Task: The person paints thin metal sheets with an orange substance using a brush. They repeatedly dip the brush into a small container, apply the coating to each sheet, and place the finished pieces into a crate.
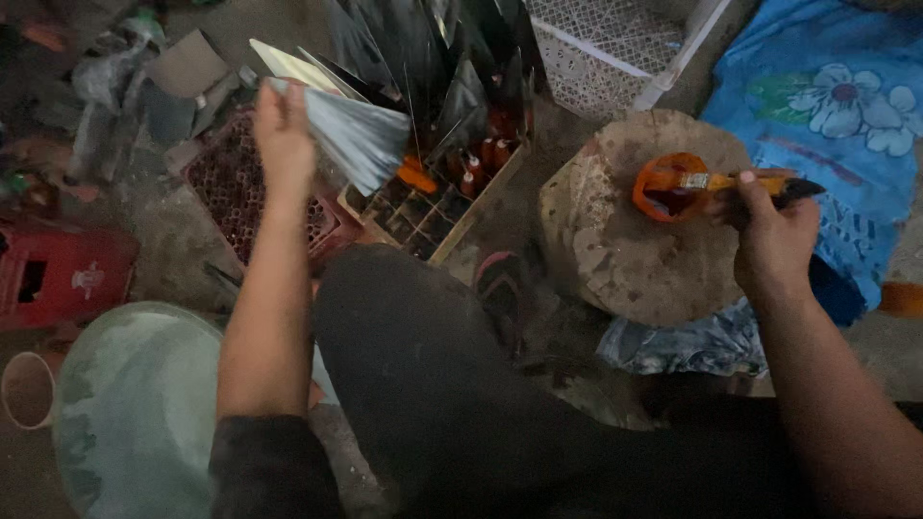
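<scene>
A cluttered, dim floor-level craft workshop. At twelve o'clock stands a compartmented wooden crate (pixel 437 207) with small orange bottles and dark pointed sheets; at two o'clock a worn round wooden block (pixel 635 250); at nine o'clock scrap and a red box (pixel 60 274) on bare ground.

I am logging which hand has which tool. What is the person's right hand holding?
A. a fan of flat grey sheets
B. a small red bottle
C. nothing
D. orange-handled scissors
D: the right hand grips orange-handled scissors over the round stone slab, while the left hand holds the grey sheets.
</scene>
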